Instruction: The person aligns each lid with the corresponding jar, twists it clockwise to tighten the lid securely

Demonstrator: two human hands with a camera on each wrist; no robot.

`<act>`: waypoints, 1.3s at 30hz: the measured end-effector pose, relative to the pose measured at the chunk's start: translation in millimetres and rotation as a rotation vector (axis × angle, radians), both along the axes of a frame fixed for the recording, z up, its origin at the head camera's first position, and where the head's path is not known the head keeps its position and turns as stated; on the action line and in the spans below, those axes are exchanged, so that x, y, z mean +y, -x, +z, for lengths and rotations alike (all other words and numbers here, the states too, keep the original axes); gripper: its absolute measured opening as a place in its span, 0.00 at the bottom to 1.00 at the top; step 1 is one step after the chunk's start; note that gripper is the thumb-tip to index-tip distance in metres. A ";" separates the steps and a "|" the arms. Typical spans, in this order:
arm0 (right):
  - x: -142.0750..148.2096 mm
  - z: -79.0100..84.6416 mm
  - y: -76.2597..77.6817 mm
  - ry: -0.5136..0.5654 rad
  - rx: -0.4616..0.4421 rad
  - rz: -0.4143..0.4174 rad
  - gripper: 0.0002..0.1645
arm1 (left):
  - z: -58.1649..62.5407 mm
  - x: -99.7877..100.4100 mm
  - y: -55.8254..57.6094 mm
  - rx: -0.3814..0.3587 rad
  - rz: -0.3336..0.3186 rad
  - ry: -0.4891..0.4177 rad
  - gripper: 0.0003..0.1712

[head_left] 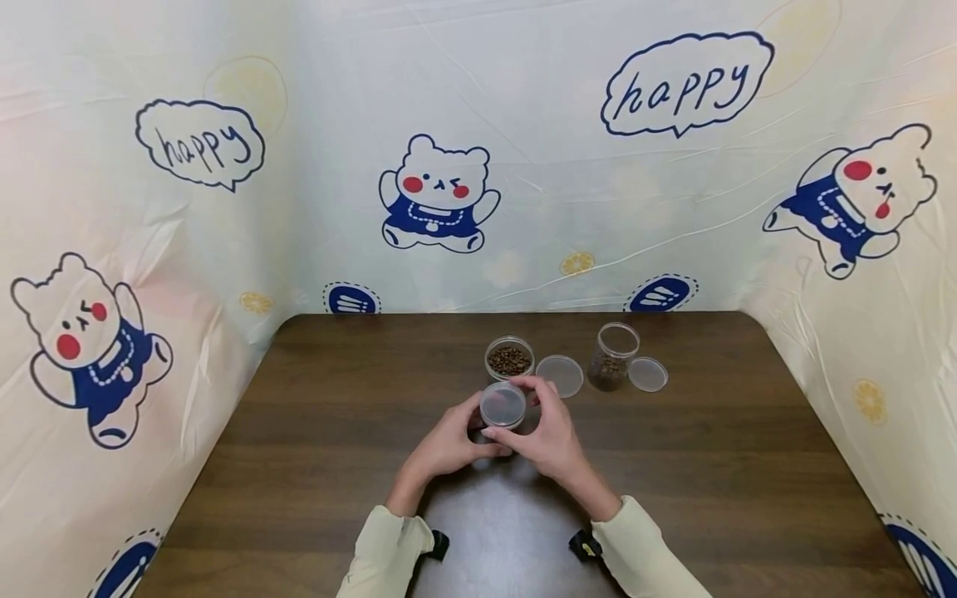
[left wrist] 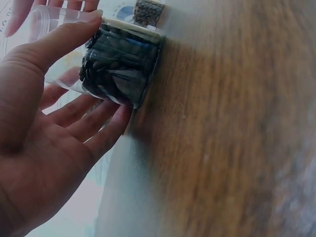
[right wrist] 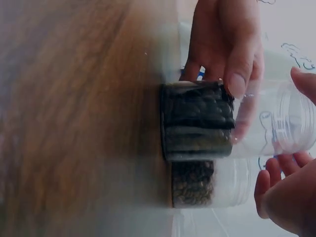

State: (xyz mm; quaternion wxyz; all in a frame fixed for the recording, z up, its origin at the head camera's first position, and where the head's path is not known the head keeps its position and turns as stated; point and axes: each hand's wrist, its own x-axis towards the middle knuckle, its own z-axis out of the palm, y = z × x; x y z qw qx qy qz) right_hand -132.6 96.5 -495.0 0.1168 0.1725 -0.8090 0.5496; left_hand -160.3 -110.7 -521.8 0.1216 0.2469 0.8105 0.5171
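Note:
A clear plastic jar [right wrist: 197, 121] with dark, elongated pieces in its lower part stands upright between the two hands. A translucent lid [head_left: 503, 404] sits on its top; how tightly cannot be told. My left hand [head_left: 452, 436] grips the jar's body from the left, thumb on the near side and fingers around the far side, as the left wrist view shows. Up at the rim, my right hand [head_left: 555, 436] holds the lid's edge between thumb and fingers. Behind this jar stands a lidless jar [head_left: 510, 360] of brown, bean-like pieces.
A loose translucent lid [head_left: 561, 376] lies right of the lidless jar. Farther right stands a taller lidless jar [head_left: 613, 357], partly filled with brown pieces, with another lid [head_left: 648, 374] beside it. Patterned cloth [head_left: 538, 208] encloses the back and sides of the wooden table [head_left: 336, 415].

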 end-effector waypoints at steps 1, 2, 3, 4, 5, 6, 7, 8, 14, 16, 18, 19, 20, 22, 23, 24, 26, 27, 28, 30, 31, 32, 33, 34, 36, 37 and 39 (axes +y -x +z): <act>-0.4 0.6 -0.1 -0.008 -0.003 0.001 0.47 | 0.0 0.0 0.1 0.002 0.005 0.006 0.42; -0.2 1.3 0.0 -0.013 -0.008 0.010 0.48 | 0.1 0.2 0.2 0.001 0.007 0.008 0.41; 0.6 1.8 0.3 -0.015 -0.020 0.028 0.49 | 0.5 0.2 0.2 -0.001 0.010 0.011 0.41; 1.9 2.3 1.0 -0.017 -0.030 0.050 0.51 | 0.9 0.4 0.0 -0.003 0.009 0.014 0.41; 3.6 2.6 2.0 -0.013 -0.040 0.081 0.52 | 0.9 0.6 -0.1 -0.004 0.007 0.014 0.41; 5.6 3.0 3.2 -0.008 -0.053 0.115 0.52 | 1.0 0.8 -0.2 -0.005 0.002 0.012 0.41; 7.9 3.2 4.4 -0.004 -0.064 0.149 0.52 | 1.2 1.0 -0.3 -0.009 -0.003 0.008 0.42; 10.2 3.4 5.7 0.000 -0.078 0.180 0.52 | 1.3 1.1 -0.4 -0.010 -0.009 0.003 0.43; 18.7 4.3 10.6 -0.018 -0.134 0.229 0.46 | 2.5 1.3 -1.2 -0.018 -0.023 -0.014 0.47; 18.9 4.0 10.7 -0.016 -0.135 0.217 0.45 | 3.1 1.4 -1.4 -0.020 -0.024 -0.017 0.46; 18.0 3.3 10.0 -0.012 -0.127 0.199 0.45 | 3.3 1.3 -1.5 -0.020 -0.025 -0.021 0.46; 17.2 2.8 9.5 -0.009 -0.120 0.188 0.45 | 3.4 1.4 -1.6 -0.021 -0.024 -0.022 0.45; 16.1 2.0 9.2 -0.004 -0.106 0.175 0.44 | 3.4 1.3 -1.7 -0.022 -0.023 -0.023 0.45; 13.3 0.9 8.1 0.002 -0.075 0.142 0.44 | 3.2 1.4 -1.5 -0.026 -0.018 -0.021 0.43; 11.6 0.4 7.5 0.004 -0.057 0.124 0.43 | 3.1 1.4 -1.4 -0.028 -0.014 -0.018 0.43; 9.7 0.1 6.8 0.004 -0.041 0.104 0.43 | 3.1 1.5 -1.3 -0.031 -0.009 -0.015 0.42; 5.7 -0.7 5.5 0.003 -0.016 0.067 0.44 | 3.0 1.7 -1.0 -0.031 0.003 -0.001 0.41; 3.6 -0.8 4.7 -0.002 -0.011 0.045 0.44 | 2.9 1.8 -0.9 -0.026 0.009 0.005 0.41; 1.6 -1.1 4.0 -0.010 -0.005 0.024 0.45 | 2.6 1.8 -0.7 -0.021 0.013 0.010 0.41; -1.3 -1.4 3.2 -0.022 -0.002 -0.005 0.45 | 2.6 1.5 -0.3 -0.015 0.016 0.015 0.41; -1.7 -1.5 3.1 -0.029 -0.001 -0.007 0.46 | 2.5 1.3 -0.2 -0.012 0.015 0.016 0.41; -1.4 -1.3 3.0 -0.035 -0.002 -0.003 0.46 | 2.4 1.1 -0.1 -0.011 0.012 0.012 0.41; -0.5 -0.6 3.3 -0.035 -0.006 0.011 0.47 | 2.4 0.9 -0.2 -0.014 0.010 0.007 0.41; 1.4 -0.1 4.1 -0.031 -0.010 0.037 0.47 | 2.3 0.6 -0.1 -0.018 0.006 0.002 0.41; 6.7 1.8 6.0 -0.010 -0.034 0.114 0.48 | 2.7 0.4 -0.4 -0.023 -0.001 -0.006 0.42; 9.7 2.6 7.3 0.003 -0.055 0.154 0.48 | 2.7 0.5 -0.6 -0.023 -0.005 -0.009 0.43; 15.4 3.6 10.6 0.029 -0.095 0.231 0.48 | 3.0 0.5 -1.0 -0.023 -0.010 -0.013 0.44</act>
